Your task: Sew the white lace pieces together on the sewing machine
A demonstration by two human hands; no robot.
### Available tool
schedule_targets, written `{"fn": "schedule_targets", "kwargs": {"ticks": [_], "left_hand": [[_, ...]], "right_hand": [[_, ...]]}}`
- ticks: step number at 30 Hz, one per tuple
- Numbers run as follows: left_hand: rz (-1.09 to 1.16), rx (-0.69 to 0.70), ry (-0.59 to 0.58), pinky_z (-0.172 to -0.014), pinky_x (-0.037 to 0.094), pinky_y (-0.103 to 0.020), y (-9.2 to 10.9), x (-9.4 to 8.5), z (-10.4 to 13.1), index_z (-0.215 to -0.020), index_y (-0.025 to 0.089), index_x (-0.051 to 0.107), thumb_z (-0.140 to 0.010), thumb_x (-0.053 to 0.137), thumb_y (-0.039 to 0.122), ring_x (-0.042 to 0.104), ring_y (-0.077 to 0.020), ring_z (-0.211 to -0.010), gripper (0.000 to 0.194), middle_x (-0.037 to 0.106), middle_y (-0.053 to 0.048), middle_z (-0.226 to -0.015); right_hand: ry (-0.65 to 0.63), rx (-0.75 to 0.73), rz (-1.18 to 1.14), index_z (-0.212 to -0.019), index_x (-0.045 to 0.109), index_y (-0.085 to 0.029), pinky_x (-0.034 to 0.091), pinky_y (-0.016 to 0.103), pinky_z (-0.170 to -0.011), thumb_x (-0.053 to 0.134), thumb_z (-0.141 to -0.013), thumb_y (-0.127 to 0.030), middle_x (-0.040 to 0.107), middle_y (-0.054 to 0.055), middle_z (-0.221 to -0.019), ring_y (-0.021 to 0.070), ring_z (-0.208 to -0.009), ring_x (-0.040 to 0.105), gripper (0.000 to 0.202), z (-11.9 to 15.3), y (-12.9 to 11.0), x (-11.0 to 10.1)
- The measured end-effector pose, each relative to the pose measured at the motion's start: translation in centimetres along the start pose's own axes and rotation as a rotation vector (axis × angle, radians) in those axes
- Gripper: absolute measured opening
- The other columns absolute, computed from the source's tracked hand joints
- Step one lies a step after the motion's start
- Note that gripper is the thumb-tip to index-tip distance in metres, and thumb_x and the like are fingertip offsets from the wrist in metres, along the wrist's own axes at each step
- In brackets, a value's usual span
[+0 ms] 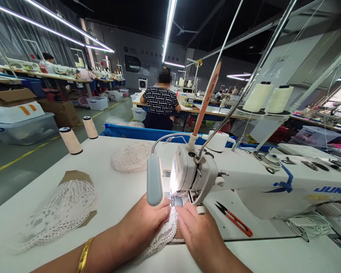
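Note:
White lace fabric (165, 234) with a scalloped edge runs under the needle area of a white sewing machine (184, 170). My left hand (143, 222) has its fingers closed on the lace just left of the presser foot. On the other side, my right hand (197, 229) pinches the fabric's edge, fingertips close to the foot. A grey lamp (155, 182) on a bent metal neck hangs in front of the left fingers and partly hides them. The needle itself is too small to make out.
Orange thread snips (235, 220) lie right of my right hand. Lace pieces (62, 208) rest over brown card at left, and a lace pile (132, 157) sits farther back. Two thread cones (70, 140) stand by the far-left edge. A person (160, 100) sits ahead.

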State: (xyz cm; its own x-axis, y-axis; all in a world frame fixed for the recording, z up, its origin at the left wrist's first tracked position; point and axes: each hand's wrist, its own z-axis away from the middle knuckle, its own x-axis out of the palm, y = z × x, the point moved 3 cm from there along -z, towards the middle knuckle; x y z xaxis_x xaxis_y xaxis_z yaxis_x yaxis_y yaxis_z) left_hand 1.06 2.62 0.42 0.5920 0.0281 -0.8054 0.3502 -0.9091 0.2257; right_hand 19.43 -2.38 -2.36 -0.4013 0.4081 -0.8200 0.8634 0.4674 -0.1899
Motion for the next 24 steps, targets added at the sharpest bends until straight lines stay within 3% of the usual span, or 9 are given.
{"fn": "schedule_targets", "kwargs": {"ticks": [10, 15, 21, 24], "left_hand": [[-0.062, 0.035, 0.044, -0.097, 0.061, -0.043, -0.2, 0.2, 0.2, -0.097, 0.021, 0.074, -0.107, 0.053, 0.014, 0.076, -0.0242, -0.091, 0.024, 0.080, -0.008, -0.099], [-0.103, -0.018, 0.036, -0.099, 0.060, -0.046, -0.6, 0.2, 0.3, -0.101, 0.021, 0.076, -0.107, 0.053, 0.016, 0.075, -0.0267, -0.096, 0.024, 0.080, -0.009, -0.102], [-0.026, -0.180, -0.173, -0.096, 0.057, -0.052, 0.6, -1.2, 0.9, -0.100, 0.020, 0.071, -0.098, 0.067, 0.024, 0.071, -0.0328, -0.104, 0.007, 0.077, -0.012, -0.114], [0.045, -0.271, -0.270, -0.091, 0.056, -0.050, 1.9, -1.7, 1.4, -0.102, 0.022, 0.068, -0.083, 0.084, 0.031, 0.066, -0.0341, -0.104, 0.027, 0.072, -0.010, -0.119]], "right_hand": [[0.020, -0.030, 0.049, -0.102, 0.073, -0.024, 0.035, 0.033, -0.062, 0.047, -0.100, -0.009, 0.070, 0.006, -0.087, 0.0204, -0.062, 0.053, 0.030, -0.2, 0.1, -0.1], [0.024, -0.043, 0.047, -0.109, 0.072, -0.022, 0.037, 0.032, -0.060, 0.047, -0.098, -0.008, 0.071, 0.007, -0.091, 0.0208, -0.064, 0.057, 0.031, -0.4, 0.1, 0.0], [-0.008, -0.075, -0.016, -0.120, 0.070, -0.020, 0.040, 0.031, -0.059, 0.047, -0.102, -0.011, 0.071, 0.005, -0.087, 0.0210, -0.064, 0.060, 0.031, -0.2, 0.1, -0.6], [-0.010, -0.113, -0.075, -0.118, 0.068, -0.020, 0.044, 0.032, -0.065, 0.048, -0.102, -0.011, 0.072, 0.004, -0.084, 0.0228, -0.070, 0.065, 0.028, 0.1, -0.1, -0.6]]}}
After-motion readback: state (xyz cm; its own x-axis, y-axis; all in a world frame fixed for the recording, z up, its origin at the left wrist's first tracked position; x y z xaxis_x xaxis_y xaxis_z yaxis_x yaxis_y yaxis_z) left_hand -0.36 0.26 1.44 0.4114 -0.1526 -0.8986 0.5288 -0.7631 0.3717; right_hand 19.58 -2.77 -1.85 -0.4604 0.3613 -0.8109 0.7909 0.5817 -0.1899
